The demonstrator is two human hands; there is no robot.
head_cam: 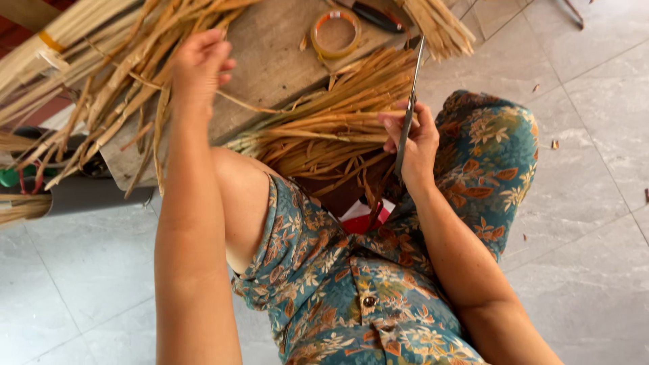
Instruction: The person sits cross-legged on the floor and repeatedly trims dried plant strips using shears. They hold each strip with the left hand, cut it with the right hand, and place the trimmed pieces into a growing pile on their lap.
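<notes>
1. Two hands are working: the left hand is closing loosely round dried stalks on the wooden board, apparently picking some out of the loose heap.
2. The right hand is gripping a long thin blade firmly, point away from the body, resting against one bundle of split stalks lying across the knees, seemingly for steadiness.
3. One tape roll is lying on the board, near the bundle.
4. One dark-handled tool is lying beside the roll; its type is unclear.
</notes>
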